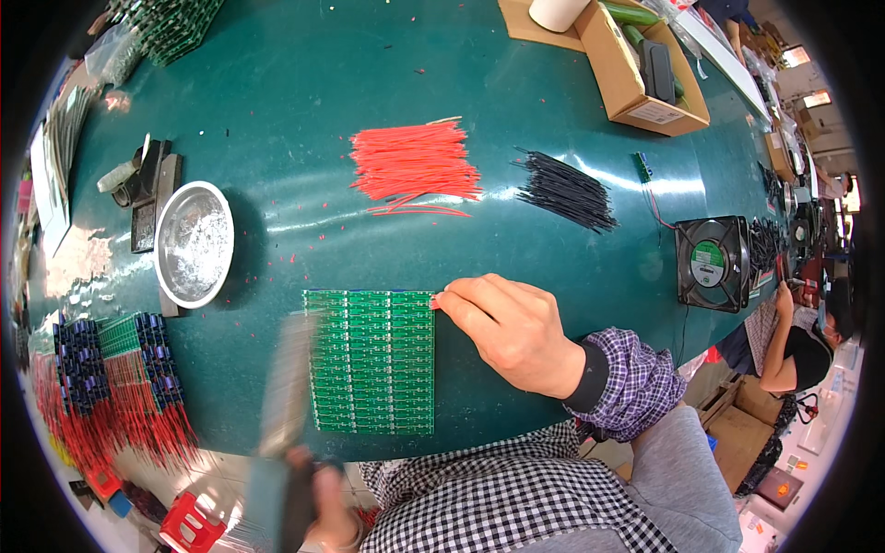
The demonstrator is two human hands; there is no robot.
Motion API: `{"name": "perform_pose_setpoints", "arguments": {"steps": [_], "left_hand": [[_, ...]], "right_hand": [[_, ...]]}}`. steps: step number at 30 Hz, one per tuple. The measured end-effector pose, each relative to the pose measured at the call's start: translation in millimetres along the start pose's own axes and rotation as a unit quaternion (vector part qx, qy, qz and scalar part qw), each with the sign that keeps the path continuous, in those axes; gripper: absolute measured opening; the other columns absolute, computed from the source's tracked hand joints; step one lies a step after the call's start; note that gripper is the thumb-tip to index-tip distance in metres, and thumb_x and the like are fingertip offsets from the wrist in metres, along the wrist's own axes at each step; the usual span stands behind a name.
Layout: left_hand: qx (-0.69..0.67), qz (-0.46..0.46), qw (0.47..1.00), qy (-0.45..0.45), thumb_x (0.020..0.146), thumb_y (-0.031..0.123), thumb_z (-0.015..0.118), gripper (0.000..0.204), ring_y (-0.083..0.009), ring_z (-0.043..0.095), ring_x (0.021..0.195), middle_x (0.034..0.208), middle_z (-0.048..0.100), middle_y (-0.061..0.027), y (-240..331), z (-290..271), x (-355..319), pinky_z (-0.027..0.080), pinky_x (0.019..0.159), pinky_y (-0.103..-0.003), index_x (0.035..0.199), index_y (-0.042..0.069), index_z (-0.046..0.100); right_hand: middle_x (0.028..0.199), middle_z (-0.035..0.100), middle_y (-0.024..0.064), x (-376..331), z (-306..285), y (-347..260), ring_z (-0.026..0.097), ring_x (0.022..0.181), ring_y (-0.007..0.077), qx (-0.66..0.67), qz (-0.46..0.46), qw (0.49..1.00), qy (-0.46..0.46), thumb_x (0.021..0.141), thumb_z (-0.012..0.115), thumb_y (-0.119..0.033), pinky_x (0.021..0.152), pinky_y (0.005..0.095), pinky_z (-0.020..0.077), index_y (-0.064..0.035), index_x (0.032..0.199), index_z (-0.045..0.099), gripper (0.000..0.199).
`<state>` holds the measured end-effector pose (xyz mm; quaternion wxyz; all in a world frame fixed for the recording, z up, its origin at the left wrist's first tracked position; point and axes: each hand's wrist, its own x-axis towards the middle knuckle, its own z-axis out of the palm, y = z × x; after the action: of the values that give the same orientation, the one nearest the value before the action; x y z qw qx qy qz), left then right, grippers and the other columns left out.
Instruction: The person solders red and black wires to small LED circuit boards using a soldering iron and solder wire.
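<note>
A green circuit board panel [372,361] of several small repeated boards lies near the table's front edge. My right hand [512,323] is closed at its upper right corner, thumb and fingertips pinching a red wire, of which only a short end shows. At the lower left, my left hand [327,507] is smeared by motion and wrapped round the dark handle of a long tool, apparently a soldering iron [286,396]. The iron's blurred shaft points up toward the panel's left edge. Beyond the panel lie a pile of red wires [410,164] and a smaller pile of black wires [565,191].
Left of the panel stands a white bowl [195,244] with silvery residue, beside a dark metal stand [147,189]. Bundles of wired boards [120,369] lie at the left front. A black fan [712,264] and an open cardboard box [645,83] stand right. Another person [797,355] sits far right.
</note>
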<state>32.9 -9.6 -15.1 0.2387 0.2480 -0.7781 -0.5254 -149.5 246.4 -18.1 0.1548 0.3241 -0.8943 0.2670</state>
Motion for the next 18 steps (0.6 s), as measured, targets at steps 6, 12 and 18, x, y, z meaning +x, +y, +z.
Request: {"name": "perform_pose_setpoints", "arguments": {"steps": [6,12,18], "left_hand": [[-0.117,0.133,0.967,0.181,0.088,0.000,0.062,0.030,-0.0083,0.035,0.055,0.069,0.049,-0.0031,42,-10,96,0.027,0.053,-0.024,0.115,-0.013,0.062],[-0.070,0.039,0.995,0.055,0.085,0.000,0.062,0.038,-0.0067,0.036,0.048,0.078,0.059,-0.0096,35,10,57,0.028,0.048,-0.019,0.120,-0.014,0.055],[-0.065,-0.023,0.993,-0.100,0.075,-0.007,0.066,0.049,-0.0110,0.050,0.060,0.112,0.063,-0.0194,17,14,8,0.037,0.045,-0.019,0.123,-0.006,0.056]], "right_hand": [[0.091,0.067,0.0077,-2,3,0,0.066,0.072,0.0187,0.015,-0.004,1.000,0.000,0.075,0.070,-0.001,0.059,0.0292,0.0537,0.0006,0.094,0.068,0.020],[0.090,0.063,0.0065,-6,4,4,0.063,0.074,0.0181,-0.005,-0.018,1.000,0.003,0.075,0.069,-0.005,0.060,0.0289,0.0477,-0.0003,0.093,0.065,0.019],[0.094,0.065,0.0090,-6,-1,0,0.066,0.079,0.0207,0.020,-0.043,0.997,0.057,0.077,0.070,-0.004,0.062,0.0286,0.0498,0.0016,0.096,0.067,0.021]]}}
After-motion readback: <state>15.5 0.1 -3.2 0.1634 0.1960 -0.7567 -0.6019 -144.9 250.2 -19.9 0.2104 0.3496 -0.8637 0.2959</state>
